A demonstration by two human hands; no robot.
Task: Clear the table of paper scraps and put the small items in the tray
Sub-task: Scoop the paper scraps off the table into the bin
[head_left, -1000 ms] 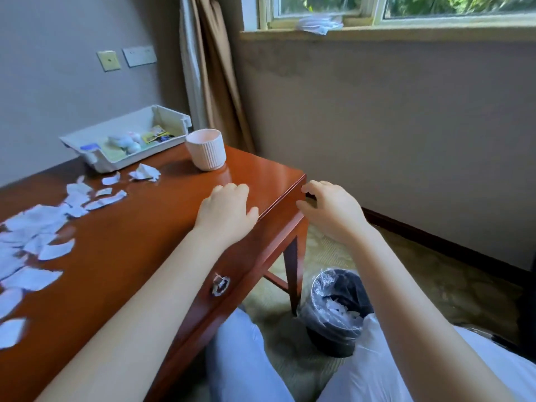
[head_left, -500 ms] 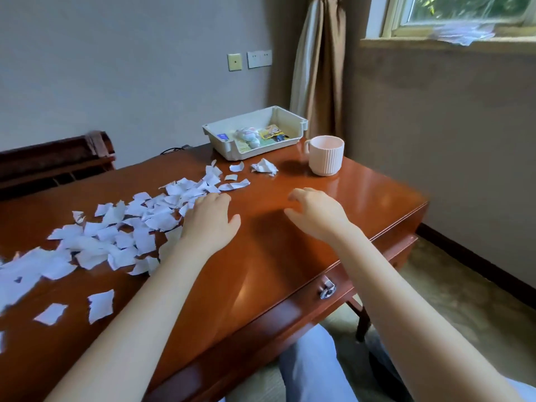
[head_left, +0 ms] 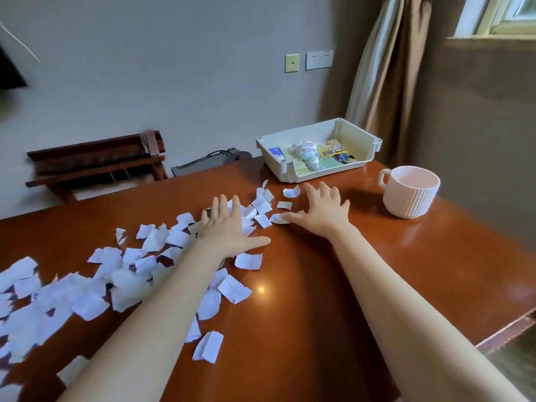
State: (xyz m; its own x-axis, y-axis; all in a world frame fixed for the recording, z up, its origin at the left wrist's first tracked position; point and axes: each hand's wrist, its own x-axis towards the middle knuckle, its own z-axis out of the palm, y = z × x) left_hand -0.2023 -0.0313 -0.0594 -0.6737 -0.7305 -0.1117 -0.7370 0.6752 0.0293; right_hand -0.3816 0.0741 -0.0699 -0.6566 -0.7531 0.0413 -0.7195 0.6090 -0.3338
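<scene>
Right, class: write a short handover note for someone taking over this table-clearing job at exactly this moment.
Left hand: open, flat on the paper scraps.
Right hand: open, fingers spread over the scraps nearest the tray. Neither holds anything.
Done: small items lie in the tray, at the far edge of the table.
Left: scraps cover the table's left side and all need clearing. A mug stands to the tray's right.

Two slim bare forearms, bare left hand [head_left: 225,230], bare right hand [head_left: 322,215]

one tray [head_left: 279,169], one mug [head_left: 409,200], several dozen paper scraps [head_left: 248,261]
</scene>
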